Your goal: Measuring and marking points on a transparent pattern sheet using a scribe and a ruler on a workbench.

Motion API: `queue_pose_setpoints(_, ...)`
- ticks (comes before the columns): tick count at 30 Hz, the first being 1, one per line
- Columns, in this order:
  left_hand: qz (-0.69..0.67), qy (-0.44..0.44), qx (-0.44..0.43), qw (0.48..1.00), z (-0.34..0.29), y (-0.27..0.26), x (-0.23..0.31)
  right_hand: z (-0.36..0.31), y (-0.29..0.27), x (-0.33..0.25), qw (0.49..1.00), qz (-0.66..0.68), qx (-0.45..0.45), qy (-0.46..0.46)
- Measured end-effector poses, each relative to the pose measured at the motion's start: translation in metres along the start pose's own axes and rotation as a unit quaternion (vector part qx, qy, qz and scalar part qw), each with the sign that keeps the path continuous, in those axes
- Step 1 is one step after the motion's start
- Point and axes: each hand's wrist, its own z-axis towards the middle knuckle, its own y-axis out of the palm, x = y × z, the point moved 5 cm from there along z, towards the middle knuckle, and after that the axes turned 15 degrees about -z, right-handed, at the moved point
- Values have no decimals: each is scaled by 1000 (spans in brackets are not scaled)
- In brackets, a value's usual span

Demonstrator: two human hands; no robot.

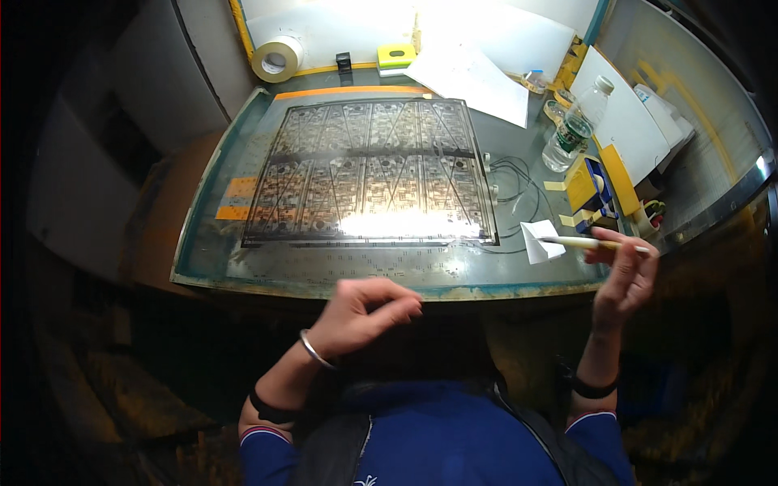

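My right hand is raised at the table's right front corner. Its fingers pinch a slim pale pen-like stick, whose dark pointed tip aims left, over a folded piece of white paper. In front of the table's near edge is my left hand, slightly blurred. Its fingers are curled and thumb and forefinger come together; whether anything is between them cannot be made out. Beyond it, a large dark film sheet with dense circuit-like patterns lies flat on the glass-topped table, apart from both hands.
Thin black cables curl right of the sheet. A clear bottle and a yellow-and-blue tape dispenser stand at the right. Along the back are a tape roll, a yellow block and white paper.
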Motion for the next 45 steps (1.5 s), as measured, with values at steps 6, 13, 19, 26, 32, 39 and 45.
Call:
queue_pose_setpoints(6,394,199,123,889,12,-31,4,-13,81,-37,965,194,-168,-49)
queue_pose_setpoints(13,490,174,32,853,25,1,-14,-23,109,-44,963,147,-223,-45)
queue_pose_setpoints(19,490,171,43,854,34,2,-12,-36,122,-37,949,76,-299,-68)
queue_pose_setpoints(26,467,165,78,865,41,7,-6,-63,122,4,906,99,-392,128)
queue_pose_setpoints(32,444,177,100,872,45,3,-8,-65,130,1,871,163,-429,173)
queue_pose_setpoints(39,452,179,108,867,45,4,-10,-65,130,1,893,123,-413,130)
queue_pose_setpoints(45,467,197,111,855,43,6,-11,-66,133,1,909,119,-385,103)
